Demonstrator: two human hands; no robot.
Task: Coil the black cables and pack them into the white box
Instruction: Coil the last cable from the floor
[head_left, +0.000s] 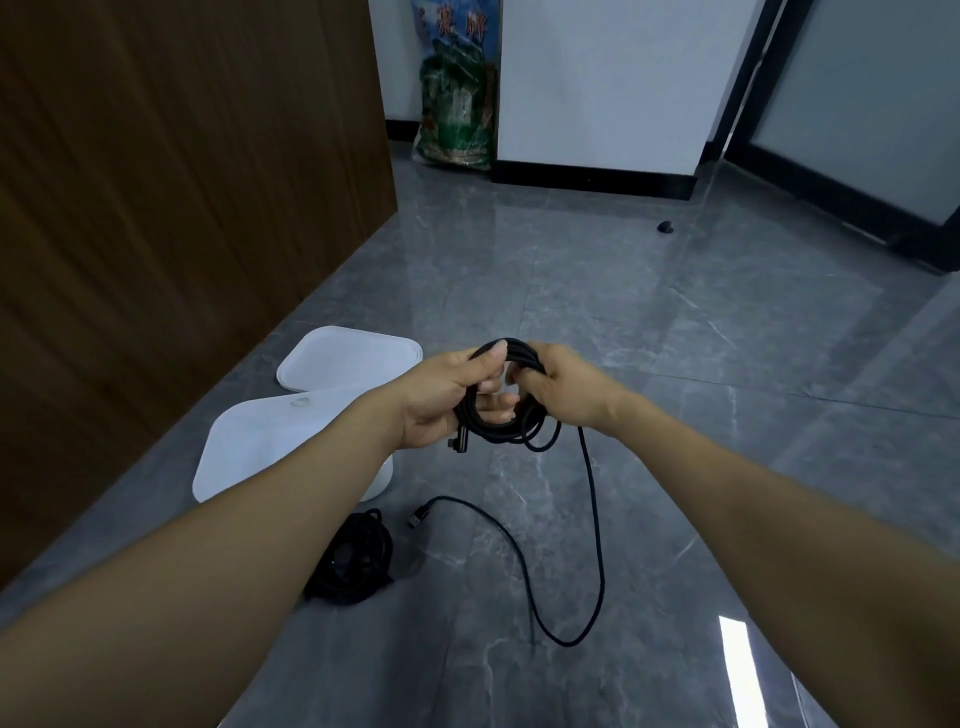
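My left hand grips the coiled black cable, thumb pressed over the top of the loops and fingers curled through the middle of the coil from underneath. My right hand is clamped on the far right side of the same coil, fingers wrapped round the bundle, so the loops are held between both hands above the floor. An angled plug sticks out just below my left palm. From under the right hand the loose tail drops to the floor, bends back in a long curve and ends in a plug lying on the tiles.

The white box sits on the floor beside the wooden wall, partly hidden by my left forearm; its lid lies just beyond it. A second black cable bundle rests on the tiles near the box, also partly behind that forearm. Further off, a green printed sack leans in the corner, and a small dark object lies on the floor.
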